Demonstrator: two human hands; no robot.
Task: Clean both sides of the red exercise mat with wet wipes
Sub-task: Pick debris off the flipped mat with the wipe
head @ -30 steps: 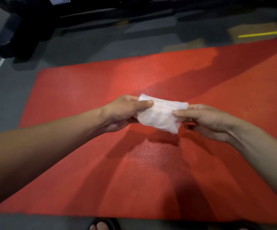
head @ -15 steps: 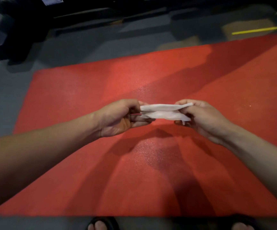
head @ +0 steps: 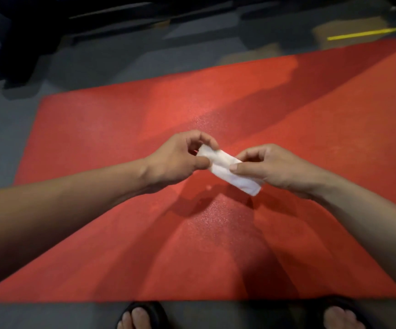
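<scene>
Since a second ago the wipe (head: 230, 170) has gone from a wide, flat sheet stretched between the hands to a narrow folded strip, now slanting down toward the right. In the head view, the left hand (head: 178, 160) pinches its upper end between thumb and curled fingers; the right hand (head: 270, 168) pinches its middle, thumb on top. Both hold it in the air above the red mat (head: 111, 129), which lies flat on the grey floor (head: 4, 136). The folding looks like preparation; wiping this side seems not yet resumed.
</scene>
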